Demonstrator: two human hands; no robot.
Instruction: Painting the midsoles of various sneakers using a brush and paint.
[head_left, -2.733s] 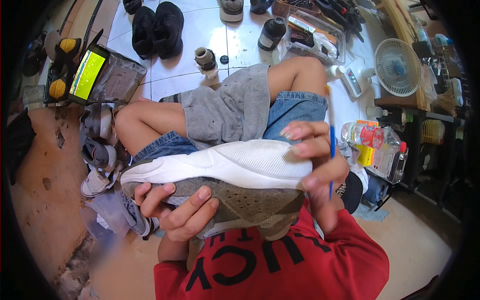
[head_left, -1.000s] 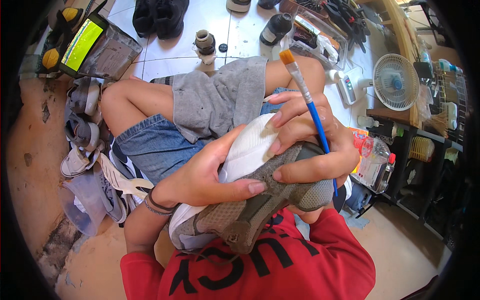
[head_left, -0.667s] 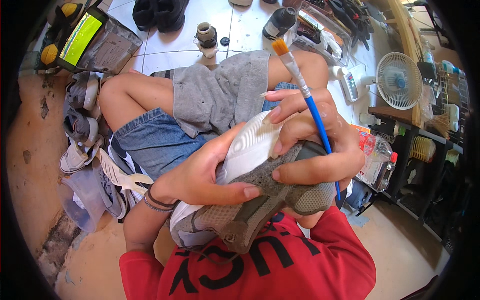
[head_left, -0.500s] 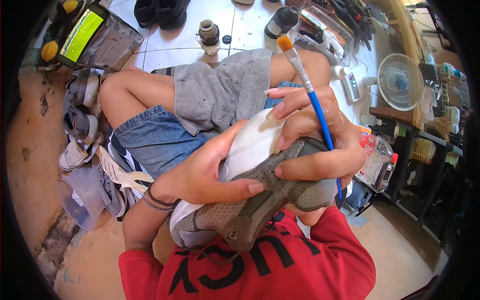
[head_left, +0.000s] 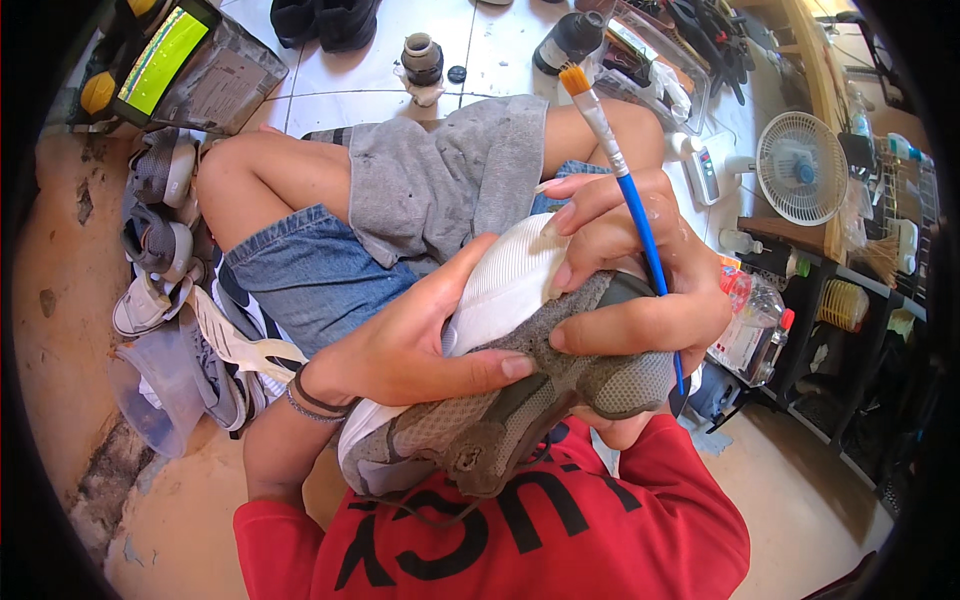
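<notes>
A worn grey mesh sneaker (head_left: 470,430) with a white ribbed sole (head_left: 505,275) is held on its side above my lap. My left hand (head_left: 390,355) grips it from the left, thumb across the grey upper, other fingers hidden beneath. My right hand (head_left: 680,270) is curled over the shoe's right part, fingertips on sole and upper, while also holding a blue paintbrush (head_left: 632,208) with orange bristles pointing up and away from the shoe. A speckled grey cloth (head_left: 430,180) lies across my legs.
An open jar (head_left: 423,60), black cap (head_left: 456,74), dark bottle (head_left: 562,45) and black shoes (head_left: 345,20) stand on the tiled floor ahead. Several sneakers (head_left: 160,245) and a lit screen (head_left: 155,65) are left. A white fan (head_left: 800,170), plastic bottles (head_left: 750,320) and black racks (head_left: 830,370) are right.
Since the earliest frame, the shoe has turned, my left hand has shifted over it and the brush has swung to a diagonal. Over the last second, my hands have barely moved.
</notes>
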